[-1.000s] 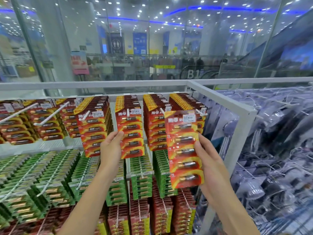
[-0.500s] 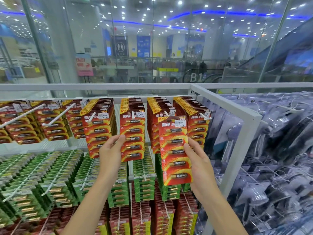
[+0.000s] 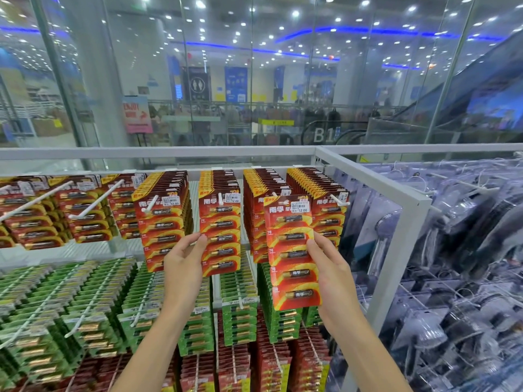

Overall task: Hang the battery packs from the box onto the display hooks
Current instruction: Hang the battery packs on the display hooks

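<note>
My right hand [image 3: 331, 270] grips a red and yellow battery pack [image 3: 291, 250] by its right edge, holding it upright in front of a full hook of the same packs [image 3: 256, 210]. The hook tip [image 3: 274, 194] shows just left of the pack's top edge. My left hand [image 3: 185, 261] touches the left edge of the front pack on the neighbouring hook [image 3: 219, 236], fingers raised along it. No box is in view.
More red packs hang on hooks to the left [image 3: 161, 219] and far right [image 3: 331, 210]. Green packs [image 3: 85, 301] fill the row below. A white metal frame [image 3: 393, 199] borders the rack on the right, with clear-wrapped goods [image 3: 458, 264] beyond it.
My right hand has carried the pack left and closer to the rack, from the rightmost hook toward the hook beside it. My left hand stays at the middle stack.
</note>
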### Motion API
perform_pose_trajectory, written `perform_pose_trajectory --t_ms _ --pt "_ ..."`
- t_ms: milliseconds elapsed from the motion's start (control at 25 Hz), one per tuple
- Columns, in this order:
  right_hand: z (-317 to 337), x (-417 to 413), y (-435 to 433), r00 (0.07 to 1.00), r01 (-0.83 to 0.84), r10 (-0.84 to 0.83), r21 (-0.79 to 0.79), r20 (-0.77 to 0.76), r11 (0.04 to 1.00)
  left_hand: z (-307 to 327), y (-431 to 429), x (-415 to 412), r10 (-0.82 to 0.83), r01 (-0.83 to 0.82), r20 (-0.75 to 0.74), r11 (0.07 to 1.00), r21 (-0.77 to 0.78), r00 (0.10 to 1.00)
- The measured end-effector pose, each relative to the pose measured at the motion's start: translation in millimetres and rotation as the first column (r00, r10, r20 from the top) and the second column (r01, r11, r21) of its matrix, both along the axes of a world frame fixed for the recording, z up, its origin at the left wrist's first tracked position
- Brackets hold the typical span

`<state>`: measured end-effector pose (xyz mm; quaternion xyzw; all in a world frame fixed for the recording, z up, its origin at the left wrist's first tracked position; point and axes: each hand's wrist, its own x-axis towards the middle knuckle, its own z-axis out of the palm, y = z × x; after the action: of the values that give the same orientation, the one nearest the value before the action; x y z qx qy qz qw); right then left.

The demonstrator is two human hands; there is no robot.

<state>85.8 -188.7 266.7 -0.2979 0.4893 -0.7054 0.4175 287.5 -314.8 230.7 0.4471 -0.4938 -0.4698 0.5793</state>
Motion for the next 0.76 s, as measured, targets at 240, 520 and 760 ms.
perform_pose_trajectory --t_ms 240,520,760 --pt "-0.8 0.0 -11.3 1.0 0.006 -0.007 0.031 0.019 0.999 2.0 2.5 1.6 0.011 -0.01 0.043 1.0 -0.009 0.999" --pt "-4.4 -6.5 -55.1 0.981 0.069 -0.048 0.102 -0.188 0.992 -0.2 4.1 1.9 0.03 -0.028 0.096 0.999 -0.027 0.995" --pt "-53.9 -24.0 -47.4 0.945 0.147 -0.106 0.112 -0.31 0.983 -25.3 42.1 7.4 0.056 -0.061 0.095 0.997 0.042 0.994"
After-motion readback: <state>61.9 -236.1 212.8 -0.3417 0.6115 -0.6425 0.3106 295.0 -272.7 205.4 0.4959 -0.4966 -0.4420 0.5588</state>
